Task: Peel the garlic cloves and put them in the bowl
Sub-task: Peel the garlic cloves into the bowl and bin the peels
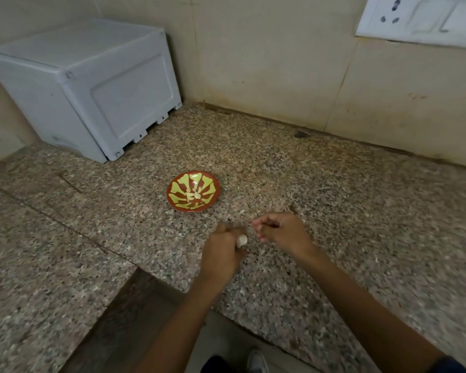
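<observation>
Left hand (222, 250) grip holds a small, light, slippery garlic clove (242, 240); right hand (279, 230) grip pinches its brittle papery skin beside it.

One bowl (194, 191), a few peeled cloves (193, 195) inside, one garlic piece (242, 240), two hands, one grey box (86, 84)

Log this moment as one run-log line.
stage: peeling | left hand: holds garlic clove | right hand: pinches something thin, maybe skin | bowl: peeled cloves inside, on counter
</observation>
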